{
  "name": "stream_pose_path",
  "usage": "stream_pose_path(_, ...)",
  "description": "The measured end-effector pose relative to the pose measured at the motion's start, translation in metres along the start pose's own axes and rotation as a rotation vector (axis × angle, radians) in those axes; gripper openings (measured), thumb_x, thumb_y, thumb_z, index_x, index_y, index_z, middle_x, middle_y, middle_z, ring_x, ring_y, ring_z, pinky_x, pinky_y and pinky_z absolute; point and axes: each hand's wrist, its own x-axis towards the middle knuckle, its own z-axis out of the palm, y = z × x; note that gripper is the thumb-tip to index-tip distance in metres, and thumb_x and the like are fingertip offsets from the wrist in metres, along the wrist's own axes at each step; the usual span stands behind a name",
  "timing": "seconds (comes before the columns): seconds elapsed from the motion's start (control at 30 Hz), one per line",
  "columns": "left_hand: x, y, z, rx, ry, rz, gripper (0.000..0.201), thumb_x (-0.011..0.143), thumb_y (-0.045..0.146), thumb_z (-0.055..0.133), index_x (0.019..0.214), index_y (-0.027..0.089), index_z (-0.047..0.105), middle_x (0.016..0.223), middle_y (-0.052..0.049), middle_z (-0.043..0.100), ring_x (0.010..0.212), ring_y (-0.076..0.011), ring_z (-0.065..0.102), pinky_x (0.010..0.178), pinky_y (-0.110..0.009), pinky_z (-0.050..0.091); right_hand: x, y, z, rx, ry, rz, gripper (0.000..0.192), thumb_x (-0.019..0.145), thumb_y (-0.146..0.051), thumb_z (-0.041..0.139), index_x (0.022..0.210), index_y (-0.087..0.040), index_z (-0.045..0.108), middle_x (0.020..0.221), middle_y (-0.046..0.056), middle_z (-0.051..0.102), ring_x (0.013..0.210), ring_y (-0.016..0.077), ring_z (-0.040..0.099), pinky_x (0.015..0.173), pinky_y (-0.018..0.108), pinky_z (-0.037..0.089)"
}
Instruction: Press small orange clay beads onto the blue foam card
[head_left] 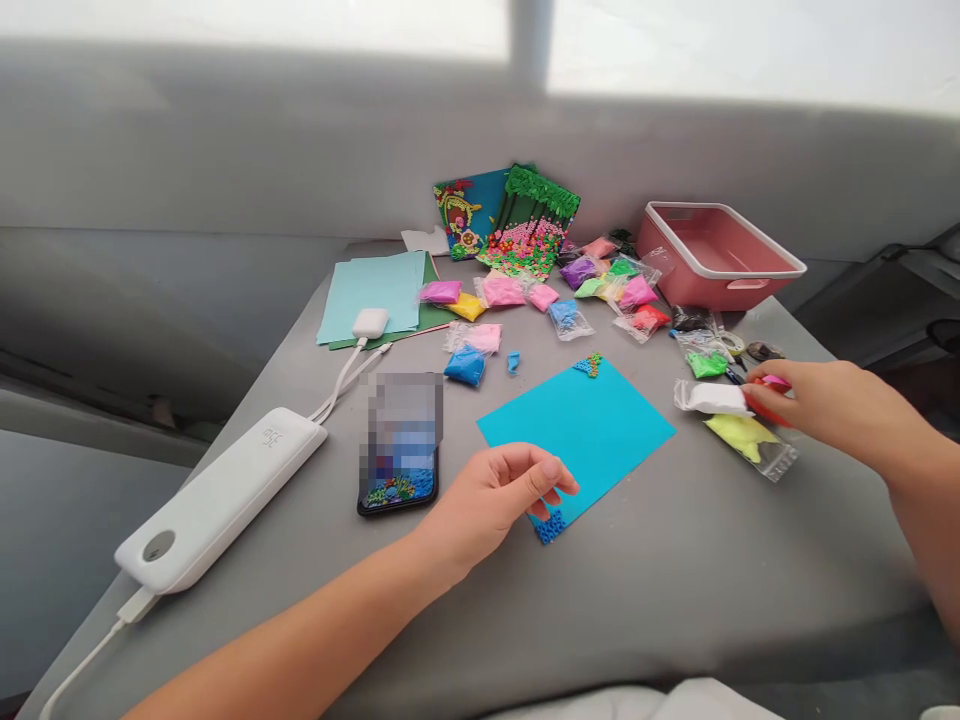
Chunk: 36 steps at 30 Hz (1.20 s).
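Grey cloth covers the table [660, 590] we sit at, with a padded grey wall behind it and bright window light above. Our left hand [495, 500] rests at the near corner of the blue card [581, 425], fingers curled loosely, thumb and forefinger close together just above a small patch of blue beads [550, 527] stuck to that corner; whether a bead is pinched between them we cannot tell. A second little cluster of beads sits at the card's far corner. Our right hand [817, 400] is off to the side of the card, closed on a small red and pink thing [769, 385], touching a white packet [709, 398] that lies just beside a yellow packet [750, 440].

We judge this to be the stage of filling the card with beads, barely begun, since most of the card is bare. Any next placing would call for a fine pinch and a steady card.

Beyond lie many small bags of coloured beads [525, 295], two finished pictures [517, 220], a pink tray [712, 255], a phone [401, 445] and a white power bank [225, 495].
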Motion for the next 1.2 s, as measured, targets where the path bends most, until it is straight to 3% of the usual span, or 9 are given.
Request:
stream_pose_path(0.1,0.001,-0.001,0.001,0.031,0.033,0.037,0.048,0.077,0.067,0.073,0.077,0.019,0.069,0.075,-0.002,0.069,0.069,-0.0126,0.050,0.070,-0.026,0.044,-0.002,0.003,0.001,0.073,-0.038,-0.015,0.041,0.091,-0.057,0.044,0.098,-0.031,0.075,0.068,0.006,0.071,0.062,0.0257,0.064,0.051,0.031,0.038)
stream_pose_path(0.17,0.002,-0.002,0.001,0.043,0.049,0.052,0.048,0.079,0.067,0.071,0.077,0.019,0.068,0.068,0.000,0.065,0.066,-0.0123,0.047,0.068,-0.026,0.041,-0.003,-0.002,-0.001,0.101,0.031,-0.036,0.047,0.095,-0.055,0.037,0.113,-0.029,0.072,0.092,0.009,0.076,0.079,0.0276,0.069,0.060,0.034,0.045)
stream_pose_path(0.27,0.003,-0.003,0.000,0.054,0.054,0.056,0.049,0.079,0.068,0.069,0.077,0.019,0.067,0.067,0.001,0.063,0.064,-0.0122,0.045,0.067,-0.026,0.040,-0.004,-0.015,-0.001,0.134,0.122,-0.148,0.051,0.097,-0.057,0.038,0.134,-0.030,0.062,0.134,0.009,0.067,0.114,0.0263,0.066,0.081,0.034,0.049)
stream_pose_path(0.33,0.004,-0.003,-0.001,0.060,0.050,0.052,0.049,0.080,0.068,0.069,0.078,0.019,0.067,0.068,0.000,0.064,0.065,-0.0124,0.046,0.066,-0.026,0.039,-0.004,-0.024,0.002,0.135,0.107,-0.236,0.055,0.094,-0.062,0.044,0.139,-0.033,0.058,0.143,0.009,0.061,0.119,0.0275,0.064,0.080,0.034,0.050)
stream_pose_path(0.5,0.005,-0.005,-0.001,0.068,0.030,0.038,0.049,0.080,0.068,0.069,0.077,0.018,0.067,0.069,-0.001,0.065,0.065,-0.0125,0.047,0.065,-0.026,0.039,-0.008,-0.040,0.024,0.110,0.027,-0.351,0.047,0.092,-0.063,0.048,0.129,-0.038,0.067,0.139,0.004,0.065,0.094,0.0289,0.072,0.056,0.032,0.044)
stream_pose_path(0.73,0.007,-0.007,-0.001,0.070,0.026,0.018,0.051,0.076,0.069,0.072,0.076,0.019,0.065,0.070,-0.001,0.064,0.066,-0.0126,0.049,0.065,-0.026,0.040,-0.032,-0.030,0.053,0.098,0.139,-0.236,0.050,0.099,-0.058,0.033,0.136,-0.038,0.060,0.138,0.002,0.064,0.083,0.0282,0.070,0.049,0.035,0.042)
stream_pose_path(0.97,0.010,-0.007,0.002,0.083,0.034,0.007,0.052,0.074,0.070,0.073,0.075,0.019,0.065,0.071,-0.001,0.063,0.066,-0.0131,0.049,0.065,-0.027,0.040,-0.039,-0.014,0.040,0.125,0.143,-0.202,0.053,0.093,-0.068,0.041,0.134,-0.042,0.061,0.144,0.000,0.060,0.086,0.0289,0.070,0.053,0.037,0.046)
stream_pose_path(1.1,0.008,-0.007,0.002,0.085,0.044,0.031,0.047,0.071,0.063,0.079,0.076,0.020,0.064,0.072,0.000,0.061,0.068,-0.0128,0.049,0.066,-0.026,0.040,-0.030,-0.011,0.028,0.136,0.193,-0.076,0.064,0.094,-0.071,0.035,0.141,-0.033,0.056,0.147,0.009,0.056,0.097,0.0350,0.068,0.061,0.040,0.047)
stream_pose_path(1.2,0.008,-0.006,0.001,0.108,0.059,0.057,0.043,0.070,0.059,0.082,0.078,0.019,0.066,0.076,0.000,0.064,0.069,-0.0134,0.050,0.064,-0.026,0.040,-0.024,-0.010,0.031,0.151,0.115,-0.017,0.069,0.090,-0.076,0.038,0.136,-0.030,0.060,0.139,0.014,0.062,0.090,0.0353,0.069,0.058,0.039,0.046)
